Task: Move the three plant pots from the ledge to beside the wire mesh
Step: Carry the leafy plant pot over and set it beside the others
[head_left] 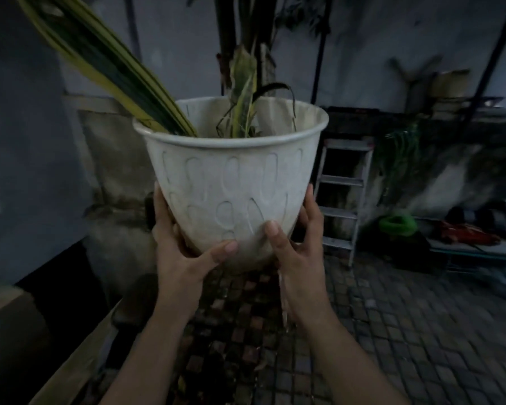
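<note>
I hold a white plastic plant pot (231, 182) with embossed oval marks up in front of me, off the ground. Long green leaves with yellow edges (105, 68) lean out of it to the upper left. My left hand (181, 247) cups its lower left side and my right hand (295, 244) its lower right side, thumbs on the front. A thin stream of water (284, 302) runs down from the pot's base past my right wrist. No other pot and no wire mesh can be made out in this dim view.
Paved brick ground (392, 331) stretches ahead and right. A small metal stepladder (342, 200) leans on the wall behind the pot. A green coiled hose (398, 225) and low shelves with clutter (473, 247) are at right. A low ledge (79, 361) runs along the left.
</note>
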A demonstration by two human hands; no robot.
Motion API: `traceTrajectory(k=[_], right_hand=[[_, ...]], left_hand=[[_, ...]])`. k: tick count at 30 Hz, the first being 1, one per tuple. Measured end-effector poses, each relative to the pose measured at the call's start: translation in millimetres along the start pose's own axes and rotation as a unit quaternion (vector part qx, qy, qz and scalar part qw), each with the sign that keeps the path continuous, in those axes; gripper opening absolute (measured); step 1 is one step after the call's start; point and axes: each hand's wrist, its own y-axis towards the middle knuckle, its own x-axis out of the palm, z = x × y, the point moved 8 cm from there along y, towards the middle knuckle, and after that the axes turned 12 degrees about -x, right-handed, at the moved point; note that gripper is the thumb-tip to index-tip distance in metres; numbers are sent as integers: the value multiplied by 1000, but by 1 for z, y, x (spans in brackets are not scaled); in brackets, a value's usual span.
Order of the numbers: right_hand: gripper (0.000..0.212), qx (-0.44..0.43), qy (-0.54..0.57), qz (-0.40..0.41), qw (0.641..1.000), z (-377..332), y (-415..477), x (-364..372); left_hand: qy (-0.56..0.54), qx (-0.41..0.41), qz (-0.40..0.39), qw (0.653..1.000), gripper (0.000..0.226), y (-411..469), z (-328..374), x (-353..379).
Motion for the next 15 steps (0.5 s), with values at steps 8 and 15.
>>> traceTrajectory(k=[8,15], right_hand=[[85,-45,-69,89,993,35,39,-31],[84,-44,-110,165,979,66,60,-81]], left_hand=[[-14,-36,-93,995,143,81,-61,50],[-43,-52,-185,980,138,121,-106,114]])
